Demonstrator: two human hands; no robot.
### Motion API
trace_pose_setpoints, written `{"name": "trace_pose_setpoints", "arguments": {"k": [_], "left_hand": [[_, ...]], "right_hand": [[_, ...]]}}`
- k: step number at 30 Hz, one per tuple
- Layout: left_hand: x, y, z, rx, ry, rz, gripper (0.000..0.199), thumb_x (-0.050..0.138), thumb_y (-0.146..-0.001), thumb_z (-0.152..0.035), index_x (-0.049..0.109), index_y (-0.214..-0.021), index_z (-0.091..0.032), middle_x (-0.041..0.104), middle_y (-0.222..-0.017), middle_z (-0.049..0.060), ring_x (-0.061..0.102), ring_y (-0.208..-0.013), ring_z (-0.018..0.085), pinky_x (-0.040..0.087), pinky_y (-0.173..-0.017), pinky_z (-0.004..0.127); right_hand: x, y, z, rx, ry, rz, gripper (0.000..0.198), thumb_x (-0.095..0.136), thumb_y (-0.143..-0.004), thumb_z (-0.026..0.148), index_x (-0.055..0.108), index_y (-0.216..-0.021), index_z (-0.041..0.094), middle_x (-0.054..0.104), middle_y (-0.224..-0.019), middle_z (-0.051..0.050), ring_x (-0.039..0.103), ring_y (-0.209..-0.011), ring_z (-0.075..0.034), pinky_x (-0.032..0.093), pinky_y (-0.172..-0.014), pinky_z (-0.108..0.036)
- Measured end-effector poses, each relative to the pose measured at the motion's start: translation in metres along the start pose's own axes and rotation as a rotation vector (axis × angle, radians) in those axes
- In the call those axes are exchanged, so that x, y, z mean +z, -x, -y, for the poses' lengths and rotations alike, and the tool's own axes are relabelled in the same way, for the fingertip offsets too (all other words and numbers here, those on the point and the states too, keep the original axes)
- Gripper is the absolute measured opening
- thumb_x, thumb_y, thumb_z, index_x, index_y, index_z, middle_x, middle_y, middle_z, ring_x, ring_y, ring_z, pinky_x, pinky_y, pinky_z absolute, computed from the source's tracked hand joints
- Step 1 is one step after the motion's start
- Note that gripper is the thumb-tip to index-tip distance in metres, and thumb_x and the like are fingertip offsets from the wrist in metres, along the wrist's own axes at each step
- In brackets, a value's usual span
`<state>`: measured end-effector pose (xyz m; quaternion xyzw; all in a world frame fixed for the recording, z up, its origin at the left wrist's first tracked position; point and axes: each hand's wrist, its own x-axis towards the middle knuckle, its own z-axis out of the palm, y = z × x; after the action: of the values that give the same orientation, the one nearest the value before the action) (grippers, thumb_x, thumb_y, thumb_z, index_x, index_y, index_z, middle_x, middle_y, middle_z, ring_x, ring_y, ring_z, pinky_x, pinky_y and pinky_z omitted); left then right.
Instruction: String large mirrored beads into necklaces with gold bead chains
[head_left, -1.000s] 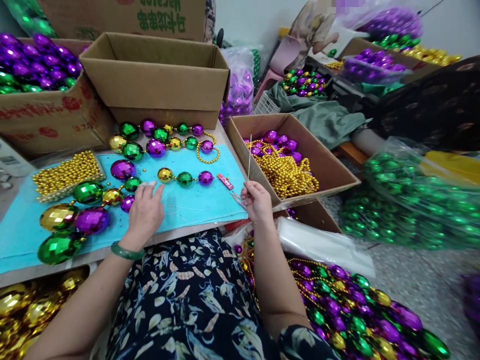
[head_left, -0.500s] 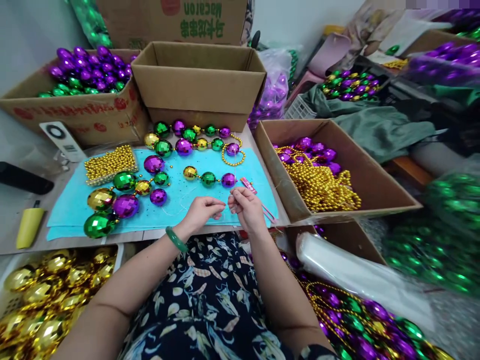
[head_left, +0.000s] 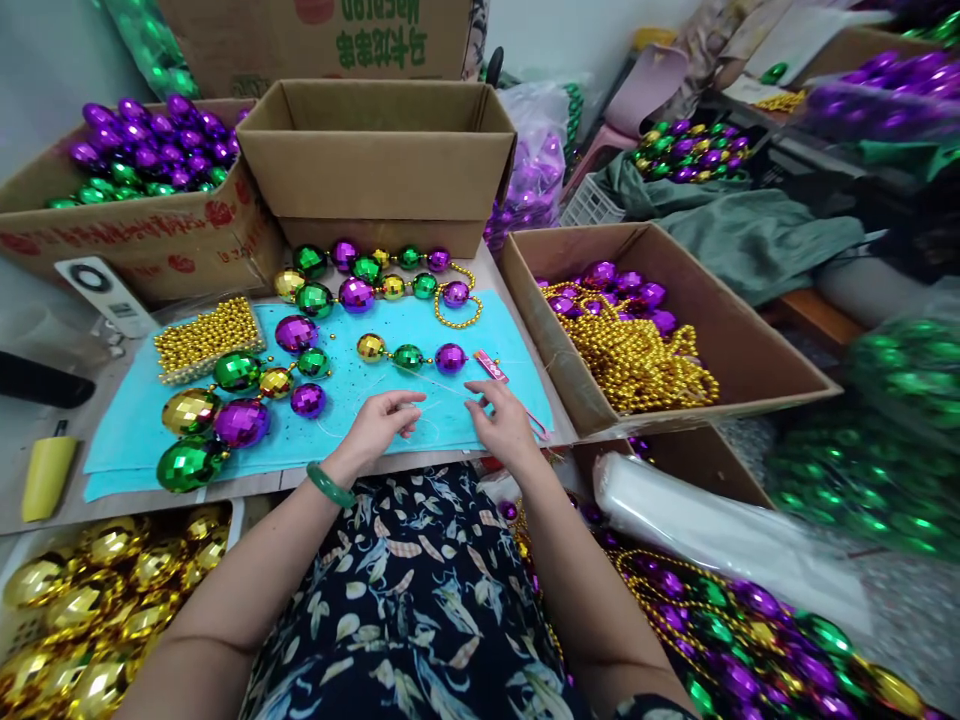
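My right hand is closed in a pinch on a long thin needle, which points left over the blue cloth. My left hand, with a green bangle at the wrist, has its fingers bent together; whatever is in them is too fine to make out. Fine pale thread lies on the cloth around it. Just beyond the hands sits a short row of faceted beads: gold, green and purple. A pink packet lies near my right hand.
Strung large beads and a tray of small gold beads lie at left. Cardboard boxes stand behind, and another box with gold bead chains is at right. A yellow-handled tool is at the left edge. Gold balls fill a crate below.
The needle has swung from upright to lying nearly level, pointing left. My hands have moved apart, the left one leftward. The whole view has shifted slightly.
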<state>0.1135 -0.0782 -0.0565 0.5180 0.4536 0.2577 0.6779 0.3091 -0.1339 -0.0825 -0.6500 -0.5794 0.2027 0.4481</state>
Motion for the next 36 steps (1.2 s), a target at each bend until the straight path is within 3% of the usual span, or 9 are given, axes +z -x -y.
{"name": "trace_pose_setpoints", "arguments": {"k": [3, 9, 15, 18, 20, 24, 29, 33, 36], "left_hand": [[0.005, 0.0, -0.004, 0.018, 0.036, 0.023, 0.049, 0.066, -0.066, -0.026, 0.061, -0.112, -0.008, 0.055, -0.061, -0.002, 0.051, -0.057, 0.009, 0.043, -0.054, 0.023], [0.008, 0.002, -0.005, 0.03, -0.023, 0.05, 0.051, 0.067, -0.066, -0.03, 0.063, -0.112, -0.01, 0.055, -0.062, -0.002, 0.05, -0.056, 0.009, 0.042, -0.055, 0.023], [0.008, 0.001, -0.004, 0.045, -0.306, 0.056, 0.027, 0.065, -0.068, -0.041, 0.068, -0.072, -0.015, 0.055, -0.053, -0.001, 0.049, -0.052, 0.011, 0.041, -0.053, 0.024], [0.004, 0.001, -0.012, 0.091, -0.3, -0.022, 0.028, 0.067, -0.066, -0.044, 0.067, -0.071, -0.016, 0.06, -0.063, 0.001, 0.054, -0.06, 0.013, 0.046, -0.059, 0.025], [-0.002, 0.003, -0.018, 0.133, -0.267, -0.09, 0.03, 0.069, -0.064, -0.045, 0.068, -0.074, -0.017, 0.064, -0.077, 0.003, 0.057, -0.07, 0.015, 0.049, -0.063, 0.025], [-0.01, 0.009, -0.023, 0.173, -0.175, -0.152, 0.032, 0.071, -0.064, -0.047, 0.068, -0.077, -0.017, 0.065, -0.093, 0.006, 0.058, -0.086, 0.02, 0.053, -0.063, 0.024], [-0.007, 0.014, -0.024, 0.113, -0.057, -0.111, 0.034, 0.072, -0.067, -0.045, 0.066, -0.083, -0.016, 0.066, -0.081, 0.006, 0.062, -0.08, 0.02, 0.053, -0.06, 0.025], [-0.005, 0.015, -0.027, 0.102, 0.0, -0.096, 0.033, 0.073, -0.067, -0.043, 0.065, -0.083, -0.016, 0.064, -0.076, 0.003, 0.062, -0.072, 0.017, 0.053, -0.063, 0.025], [-0.006, 0.016, -0.03, 0.132, -0.009, -0.095, 0.031, 0.073, -0.067, -0.042, 0.065, -0.081, -0.016, 0.063, -0.073, 0.002, 0.059, -0.068, 0.013, 0.051, -0.063, 0.022]], "right_hand": [[0.005, 0.003, 0.013, -0.08, -0.082, 0.118, 0.02, 0.059, -0.08, 0.021, 0.066, -0.098, 0.022, 0.064, -0.092, -0.005, 0.058, -0.073, -0.016, 0.046, -0.07, -0.031], [0.011, 0.001, 0.021, -0.145, -0.02, 0.165, 0.01, 0.058, -0.083, 0.016, 0.065, -0.076, 0.02, 0.062, -0.076, -0.003, 0.057, -0.076, -0.017, 0.045, -0.072, -0.029], [-0.001, -0.001, 0.023, -0.194, 0.074, 0.257, 0.011, 0.056, -0.084, 0.016, 0.066, -0.08, 0.02, 0.065, -0.081, -0.002, 0.06, -0.082, -0.014, 0.046, -0.076, -0.024], [-0.044, -0.022, 0.01, -0.009, 0.312, 0.25, 0.013, 0.055, -0.085, 0.018, 0.068, -0.086, 0.021, 0.068, -0.091, -0.002, 0.061, -0.088, -0.014, 0.044, -0.08, -0.023], [-0.084, -0.04, -0.006, 0.21, 0.488, 0.108, 0.018, 0.052, -0.086, 0.02, 0.069, -0.089, 0.02, 0.068, -0.099, -0.005, 0.06, -0.092, -0.016, 0.043, -0.081, -0.025], [-0.148, -0.066, -0.044, 0.411, 0.573, 0.014, 0.017, 0.056, -0.08, 0.023, 0.07, -0.082, 0.014, 0.07, -0.085, -0.009, 0.061, -0.079, -0.019, 0.042, -0.07, -0.027], [-0.152, -0.071, -0.071, 0.551, 0.562, 0.052, 0.012, 0.067, -0.07, 0.026, 0.067, -0.065, 0.015, 0.066, -0.063, -0.001, 0.057, -0.06, -0.013, 0.038, -0.055, -0.022], [-0.146, -0.067, -0.068, 0.552, 0.533, 0.004, 0.013, 0.063, -0.073, 0.022, 0.061, -0.063, 0.015, 0.066, -0.066, -0.002, 0.057, -0.061, -0.012, 0.038, -0.054, -0.02], [-0.159, -0.065, -0.057, 0.535, 0.472, 0.02, 0.012, 0.054, -0.081, 0.02, 0.06, -0.071, 0.016, 0.066, -0.064, -0.001, 0.056, -0.053, -0.009, 0.039, -0.05, -0.018]]}}
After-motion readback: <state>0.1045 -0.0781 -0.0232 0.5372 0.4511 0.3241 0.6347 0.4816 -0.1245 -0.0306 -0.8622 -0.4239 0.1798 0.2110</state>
